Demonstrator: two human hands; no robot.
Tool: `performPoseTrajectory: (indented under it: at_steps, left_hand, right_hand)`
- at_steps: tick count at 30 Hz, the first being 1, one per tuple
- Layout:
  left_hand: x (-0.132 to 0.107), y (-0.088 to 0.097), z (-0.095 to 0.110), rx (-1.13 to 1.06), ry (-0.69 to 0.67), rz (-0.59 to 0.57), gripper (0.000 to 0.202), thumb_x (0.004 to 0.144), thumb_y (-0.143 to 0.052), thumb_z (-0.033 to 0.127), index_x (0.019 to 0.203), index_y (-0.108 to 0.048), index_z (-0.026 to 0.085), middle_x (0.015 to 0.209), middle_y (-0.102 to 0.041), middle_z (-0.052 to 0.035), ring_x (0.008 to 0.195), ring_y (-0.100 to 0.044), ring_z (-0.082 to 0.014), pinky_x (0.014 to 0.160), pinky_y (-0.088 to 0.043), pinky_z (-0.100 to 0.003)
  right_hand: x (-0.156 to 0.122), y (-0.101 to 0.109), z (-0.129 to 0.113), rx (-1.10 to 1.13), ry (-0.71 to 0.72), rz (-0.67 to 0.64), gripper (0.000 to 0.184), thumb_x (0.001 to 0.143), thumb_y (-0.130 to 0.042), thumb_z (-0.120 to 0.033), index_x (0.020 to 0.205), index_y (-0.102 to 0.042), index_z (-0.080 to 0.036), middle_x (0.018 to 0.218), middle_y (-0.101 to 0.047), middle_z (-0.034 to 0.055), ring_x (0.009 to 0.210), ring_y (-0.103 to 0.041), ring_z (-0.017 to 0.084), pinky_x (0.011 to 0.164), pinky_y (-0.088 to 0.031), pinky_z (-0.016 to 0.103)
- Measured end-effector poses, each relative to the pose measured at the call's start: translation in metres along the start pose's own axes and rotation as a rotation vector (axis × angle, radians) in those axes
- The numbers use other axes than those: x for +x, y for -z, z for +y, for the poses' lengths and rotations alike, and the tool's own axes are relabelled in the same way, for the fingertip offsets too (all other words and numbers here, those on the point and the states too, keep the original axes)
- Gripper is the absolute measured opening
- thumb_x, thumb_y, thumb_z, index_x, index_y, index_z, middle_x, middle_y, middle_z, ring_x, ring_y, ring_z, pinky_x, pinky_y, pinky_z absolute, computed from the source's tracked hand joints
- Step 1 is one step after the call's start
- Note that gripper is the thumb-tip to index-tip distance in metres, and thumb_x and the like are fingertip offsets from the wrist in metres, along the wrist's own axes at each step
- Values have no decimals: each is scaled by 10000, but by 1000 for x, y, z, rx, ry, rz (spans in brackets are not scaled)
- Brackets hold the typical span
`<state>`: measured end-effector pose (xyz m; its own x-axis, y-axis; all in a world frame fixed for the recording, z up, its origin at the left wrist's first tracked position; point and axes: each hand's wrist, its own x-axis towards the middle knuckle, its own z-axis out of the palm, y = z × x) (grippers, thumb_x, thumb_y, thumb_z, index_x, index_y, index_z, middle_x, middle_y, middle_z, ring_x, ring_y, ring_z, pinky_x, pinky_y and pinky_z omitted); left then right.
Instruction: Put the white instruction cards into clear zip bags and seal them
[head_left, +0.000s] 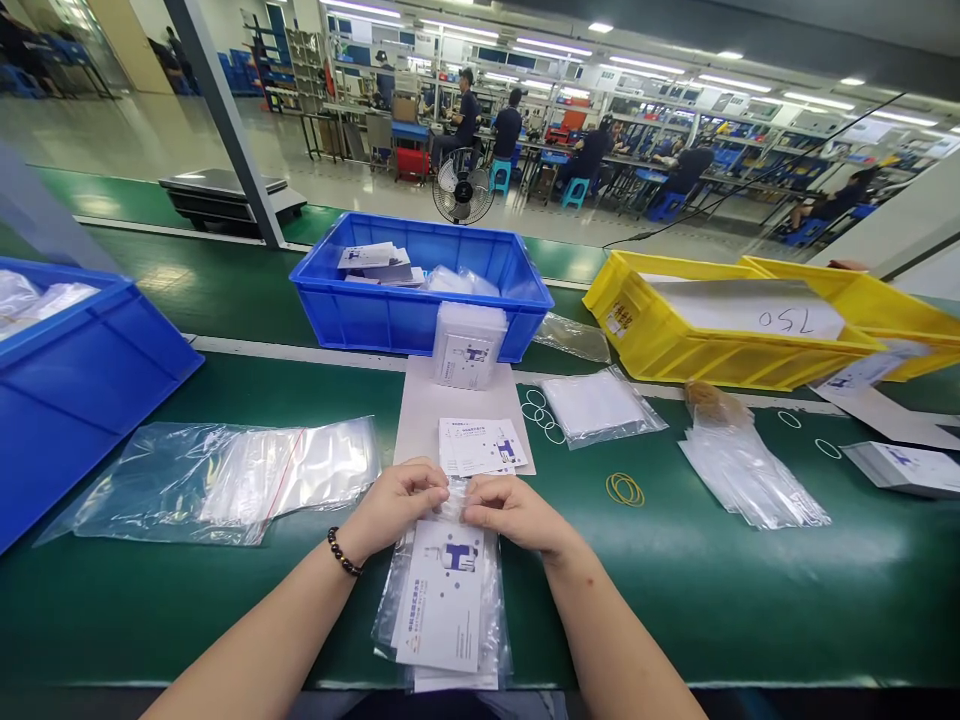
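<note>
Green table (787, 610) fills the near part of the head view, and at its close edge lies a clear bag (493, 610) with a white leaflet (442, 600) showing at its middle; whether the leaflet is inside or on top is hard to tell. The left hand (405, 498), a dark bracelet (343, 552) on its wrist, has its grip pinched on the bag's far end. The right hand (517, 510) has its grip pinched there too, just beside it. Reckoned from the hands, the leaflet sits at six o'clock. At twelve, just past the fingertips, cards (480, 446) lie on a pale board (420, 405); beyond stands a stack (471, 348), and behind that a blue bin (352, 325) holding cards and clear packets. A large bag (247, 482) with a red line lies at nine, and another blue bin (90, 385) stands at ten. White rings (537, 410) lie between one and two, a packet (602, 405) and a yellow bin (720, 350) at two. Rubber bands (625, 489) are at three, with a bundle (750, 465) of clear bags farther out. Well off at twelve stands a fan (463, 187), near seated people (507, 130).
</note>
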<state>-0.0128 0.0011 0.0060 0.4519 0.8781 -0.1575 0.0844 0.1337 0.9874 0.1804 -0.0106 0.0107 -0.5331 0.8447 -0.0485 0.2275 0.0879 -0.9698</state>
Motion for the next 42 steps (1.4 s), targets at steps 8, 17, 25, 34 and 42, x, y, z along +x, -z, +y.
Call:
performPoseTrajectory:
  at_steps: [8,17,25,34,42]
  left_hand:
    - [1,-2,-1,-114,194,73,274,609,-654,372,617,-553,117,544,-529,1,511,-453,-91,494,-340,-192]
    - [0,-6,1,-46,135,90,208,635,-610,328,622,-549,130,572,-531,15,525,-453,-88,498,-334,-183]
    - [0,-12,2,76,104,45,208,653,-558,335,589,-543,139,581,-535,8,544,-459,-105,524,-353,-207]
    - [-51,9,9,406,-109,368,253,774,-521,410,886,-589,194,912,-597,-38,823,-529,-166,757,-417,-269]
    - [-155,-31,-57,-247,442,-140,520,683,-553,632,653,-618,117,587,-594,-48,522,-535,-124,480,-384,-194]
  right_hand:
    - [3,-6,3,199,-131,182,274,649,-642,-232,913,-598,-171,653,-490,-34,584,-443,91,566,-371,226]
    - [7,-16,-1,134,-187,283,143,670,-560,-253,587,-493,-158,549,-452,-33,513,-368,79,494,-297,215]
    - [9,-24,-1,-147,-65,280,135,730,-512,-211,605,-504,-163,597,-495,-14,550,-426,98,532,-343,225]
    - [4,-26,4,-845,50,143,64,783,-502,-156,806,-562,-151,833,-606,69,818,-504,196,757,-384,324]
    - [1,-31,-5,-940,-102,-9,303,836,-456,-241,1100,-532,-113,1096,-573,130,1038,-475,252,871,-348,371]
